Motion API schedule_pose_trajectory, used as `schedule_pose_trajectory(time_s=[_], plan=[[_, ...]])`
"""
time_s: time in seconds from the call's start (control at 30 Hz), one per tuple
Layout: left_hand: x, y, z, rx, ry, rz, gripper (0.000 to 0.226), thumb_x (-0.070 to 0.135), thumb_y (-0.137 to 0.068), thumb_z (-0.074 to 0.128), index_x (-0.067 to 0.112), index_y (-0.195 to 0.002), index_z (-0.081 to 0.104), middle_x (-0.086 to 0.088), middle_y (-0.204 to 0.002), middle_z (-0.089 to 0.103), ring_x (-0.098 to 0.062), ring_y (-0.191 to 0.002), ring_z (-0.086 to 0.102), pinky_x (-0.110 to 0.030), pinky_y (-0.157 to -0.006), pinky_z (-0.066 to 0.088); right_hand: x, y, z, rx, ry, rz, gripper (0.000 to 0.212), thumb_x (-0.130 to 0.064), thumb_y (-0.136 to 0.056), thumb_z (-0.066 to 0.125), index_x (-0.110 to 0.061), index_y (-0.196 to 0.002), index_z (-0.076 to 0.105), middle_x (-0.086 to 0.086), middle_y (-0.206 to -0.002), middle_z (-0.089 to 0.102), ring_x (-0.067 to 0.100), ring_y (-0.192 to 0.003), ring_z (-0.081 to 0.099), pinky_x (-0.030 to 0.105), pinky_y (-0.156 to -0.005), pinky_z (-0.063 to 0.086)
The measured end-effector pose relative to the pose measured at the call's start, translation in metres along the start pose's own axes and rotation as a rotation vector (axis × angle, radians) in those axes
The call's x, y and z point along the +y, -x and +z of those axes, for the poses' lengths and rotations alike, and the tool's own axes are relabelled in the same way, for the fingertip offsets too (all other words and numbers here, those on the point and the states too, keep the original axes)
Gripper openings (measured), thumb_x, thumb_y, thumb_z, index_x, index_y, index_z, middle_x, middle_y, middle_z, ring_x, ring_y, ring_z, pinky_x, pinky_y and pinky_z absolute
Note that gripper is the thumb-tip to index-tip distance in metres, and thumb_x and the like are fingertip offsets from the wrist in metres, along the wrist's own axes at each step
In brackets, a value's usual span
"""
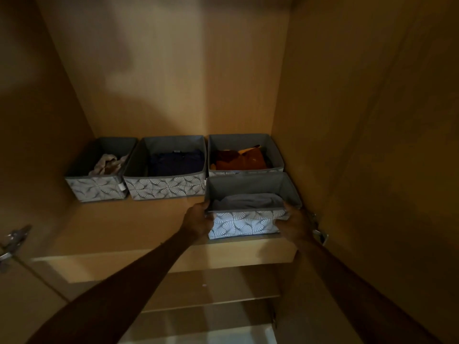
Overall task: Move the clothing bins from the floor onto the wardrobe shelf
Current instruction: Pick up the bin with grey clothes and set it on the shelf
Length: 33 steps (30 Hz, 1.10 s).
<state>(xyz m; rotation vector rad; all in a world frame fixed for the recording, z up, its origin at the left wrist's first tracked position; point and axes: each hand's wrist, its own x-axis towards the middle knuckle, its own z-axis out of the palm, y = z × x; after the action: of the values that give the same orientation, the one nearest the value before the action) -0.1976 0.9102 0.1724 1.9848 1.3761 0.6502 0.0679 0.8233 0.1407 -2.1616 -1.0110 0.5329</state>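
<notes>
A grey fabric bin with a white leaf-pattern front [242, 225] rests on the wardrobe shelf [139, 222] at its front right, with folded grey cloth inside. My left hand [198, 219] grips its left front corner and my right hand [294, 223] grips its right front corner. Behind it, along the back wall, stand three matching bins: one with beige cloth [96, 188] at the left, one with dark blue clothes [165, 187] in the middle, one with orange-brown clothes [244, 155] at the right.
The wardrobe's right side wall [323, 120] runs close beside the held bin, with a metal hinge [320, 235] near my right hand. Another hinge [12, 242] sits at the left edge. Lower shelves [211, 301] show below.
</notes>
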Motion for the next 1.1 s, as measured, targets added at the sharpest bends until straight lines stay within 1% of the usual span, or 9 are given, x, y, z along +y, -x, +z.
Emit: schedule_pose_trajectory(time_s=[0.3,0.43,0.57,0.63,0.77,0.83,0.97,1.03,1.1], plan=[[0.002,-0.001,0.007,0.017,-0.023,0.055,0.052,0.007,-0.093,0.054,0.016,-0.143,0.046,-0.014,-0.116,0.068,-0.013,-0.07,0.06,-0.005,-0.044,0.04,-0.031,0.034,-0.008,-0.051,0.063,-0.032,0.086,-0.03,-0.078,0.073,-0.03,-0.15,0.026,0.018,-0.147,0.041,0.036,-0.137,0.034,0.038,-0.113,0.032],[0.0,-0.002,0.007,0.023,-0.008,0.073,0.049,0.009,-0.093,0.056,0.016,-0.141,0.048,-0.014,-0.11,0.069,-0.006,-0.066,0.058,-0.005,-0.046,0.041,-0.036,0.038,-0.013,-0.072,0.055,-0.047,0.08,-0.022,-0.085,0.069,-0.023,-0.151,0.024,0.016,-0.137,0.051,0.031,-0.123,0.049,0.026,-0.092,0.038],[-0.001,-0.002,0.008,0.031,0.026,0.076,0.047,0.011,-0.093,0.057,0.017,-0.139,0.049,-0.012,-0.11,0.07,-0.006,-0.067,0.059,-0.006,-0.046,0.042,-0.034,0.035,-0.008,-0.059,0.026,-0.045,0.087,-0.026,-0.08,0.074,-0.029,-0.151,0.023,0.015,-0.153,0.033,0.033,-0.139,0.032,0.033,-0.11,0.032],[-0.001,0.0,0.008,0.032,0.062,0.066,0.046,0.012,-0.093,0.058,0.018,-0.138,0.05,-0.012,-0.111,0.07,-0.014,-0.075,0.063,-0.009,-0.054,0.044,-0.034,0.039,-0.008,-0.066,-0.009,-0.061,0.087,-0.027,-0.08,0.074,-0.031,-0.151,0.024,0.015,-0.155,0.029,0.033,-0.142,0.028,0.034,-0.112,0.032],[0.001,0.024,0.015,0.104,0.189,0.076,0.05,0.013,-0.091,0.062,0.01,-0.138,0.048,-0.005,-0.129,0.06,-0.02,-0.113,0.059,-0.031,-0.095,0.05,-0.03,0.055,-0.004,-0.057,-0.051,-0.149,0.078,-0.027,-0.083,0.072,-0.035,-0.148,0.029,0.013,-0.158,0.022,0.03,-0.143,0.03,0.035,-0.111,0.037],[-0.001,0.042,0.02,0.146,0.214,0.115,0.049,0.009,-0.09,0.063,0.008,-0.137,0.05,0.005,-0.134,0.051,-0.012,-0.12,0.051,-0.025,-0.101,0.042,-0.027,0.066,0.002,-0.087,-0.096,-0.212,0.071,-0.025,-0.083,0.072,-0.036,-0.144,0.038,0.008,-0.157,0.025,0.025,-0.144,0.027,0.037,-0.113,0.037],[-0.015,0.074,0.026,0.217,0.352,0.082,0.04,0.001,-0.089,0.062,0.008,-0.128,0.059,0.0,-0.131,0.058,-0.012,-0.115,0.056,-0.005,-0.091,0.042,-0.016,0.09,0.02,-0.165,-0.205,-0.297,0.05,-0.014,-0.084,0.071,-0.028,-0.13,0.055,-0.01,-0.131,0.052,0.011,-0.114,0.058,0.003,-0.084,0.043],[-0.03,0.091,0.029,0.224,0.448,-0.048,0.036,-0.001,-0.088,0.062,0.01,-0.122,0.063,-0.003,-0.123,0.064,-0.015,-0.099,0.062,-0.016,-0.085,0.051,-0.01,0.104,0.029,-0.221,-0.295,-0.256,0.048,-0.013,-0.085,0.071,-0.025,-0.129,0.057,-0.011,-0.127,0.055,-0.001,-0.099,0.059,0.005,-0.074,0.048],[-0.048,0.108,0.032,0.231,0.545,-0.184,0.031,0.004,-0.085,0.064,0.02,-0.112,0.068,-0.003,-0.115,0.069,-0.021,-0.093,0.066,-0.04,-0.088,0.056,-0.003,0.111,0.041,-0.273,-0.363,-0.19,0.048,-0.011,-0.084,0.071,-0.02,-0.129,0.058,-0.008,-0.126,0.057,-0.001,-0.097,0.06,0.009,-0.07,0.051]])
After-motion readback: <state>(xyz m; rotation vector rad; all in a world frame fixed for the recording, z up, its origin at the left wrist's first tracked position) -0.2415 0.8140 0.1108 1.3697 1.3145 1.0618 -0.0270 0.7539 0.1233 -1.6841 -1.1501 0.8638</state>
